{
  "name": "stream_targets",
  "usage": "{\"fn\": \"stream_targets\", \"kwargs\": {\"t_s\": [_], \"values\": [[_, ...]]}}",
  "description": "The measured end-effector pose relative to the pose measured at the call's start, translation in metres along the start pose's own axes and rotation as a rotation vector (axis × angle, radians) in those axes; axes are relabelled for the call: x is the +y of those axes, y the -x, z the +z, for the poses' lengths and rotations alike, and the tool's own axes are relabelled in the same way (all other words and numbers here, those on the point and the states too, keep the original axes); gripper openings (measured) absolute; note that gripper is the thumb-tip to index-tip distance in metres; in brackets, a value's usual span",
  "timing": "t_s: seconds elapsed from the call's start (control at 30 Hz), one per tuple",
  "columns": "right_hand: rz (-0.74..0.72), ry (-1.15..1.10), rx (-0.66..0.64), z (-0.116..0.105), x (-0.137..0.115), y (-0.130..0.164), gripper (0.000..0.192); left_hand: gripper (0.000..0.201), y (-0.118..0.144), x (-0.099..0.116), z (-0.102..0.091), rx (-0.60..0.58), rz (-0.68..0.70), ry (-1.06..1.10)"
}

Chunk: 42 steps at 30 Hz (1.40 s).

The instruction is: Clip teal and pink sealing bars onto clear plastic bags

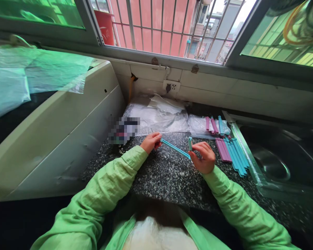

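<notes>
A long thin light blue bag clip (pixel 175 148) stretches above the counter between my two hands. My left hand (pixel 151 141) pinches its far left end between thumb and fingers. At the other end, my right hand (pixel 203 157) is closed on a short-looking upright blue piece (pixel 190 143), seen nearly end on; whether it is the clip's other arm or a separate piece I cannot tell. Right of my right hand lie a row of blue bag clips (pixel 236 157) and a few purple ones (pixel 223 150), side by side on the counter.
Clear plastic bags (pixel 159 116) lie along the wall, with more purple and blue clips on a smaller bag (pixel 198 125). A metal sink (pixel 271 163) is at right. A cream-coloured appliance (pixel 75 139) stands at left, plastic sheeting (pixel 54 69) over it. A wall socket (pixel 172 85) holds a plug.
</notes>
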State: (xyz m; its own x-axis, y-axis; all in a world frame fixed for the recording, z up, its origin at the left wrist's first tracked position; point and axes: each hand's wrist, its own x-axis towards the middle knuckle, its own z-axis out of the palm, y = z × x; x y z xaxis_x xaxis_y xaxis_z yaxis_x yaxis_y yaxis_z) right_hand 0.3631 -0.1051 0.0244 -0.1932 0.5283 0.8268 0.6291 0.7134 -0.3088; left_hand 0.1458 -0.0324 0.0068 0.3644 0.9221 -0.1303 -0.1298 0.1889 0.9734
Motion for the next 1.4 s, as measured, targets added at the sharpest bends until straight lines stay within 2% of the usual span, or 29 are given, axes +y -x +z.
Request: {"fn": "stream_targets", "kwargs": {"t_s": [0.33,0.67,1.03,1.4], "values": [[-0.026,0.044,-0.058,0.0014,-0.0029,-0.0004,0.013,0.039,0.0018,0.0003,0.0034,-0.03,0.01,-0.03],[-0.045,0.1,-0.142,0.0042,-0.0039,-0.0003,0.01,0.034,0.003,-0.0005,0.0057,-0.002,-0.015,-0.077],[-0.074,0.149,-0.229,0.0057,-0.0061,-0.0006,0.011,0.041,0.004,0.0004,0.0092,-0.022,-0.016,-0.075],[-0.071,0.187,-0.301,0.0083,-0.0051,0.0025,0.012,0.038,0.0039,-0.0012,0.008,-0.06,0.025,-0.085]]}}
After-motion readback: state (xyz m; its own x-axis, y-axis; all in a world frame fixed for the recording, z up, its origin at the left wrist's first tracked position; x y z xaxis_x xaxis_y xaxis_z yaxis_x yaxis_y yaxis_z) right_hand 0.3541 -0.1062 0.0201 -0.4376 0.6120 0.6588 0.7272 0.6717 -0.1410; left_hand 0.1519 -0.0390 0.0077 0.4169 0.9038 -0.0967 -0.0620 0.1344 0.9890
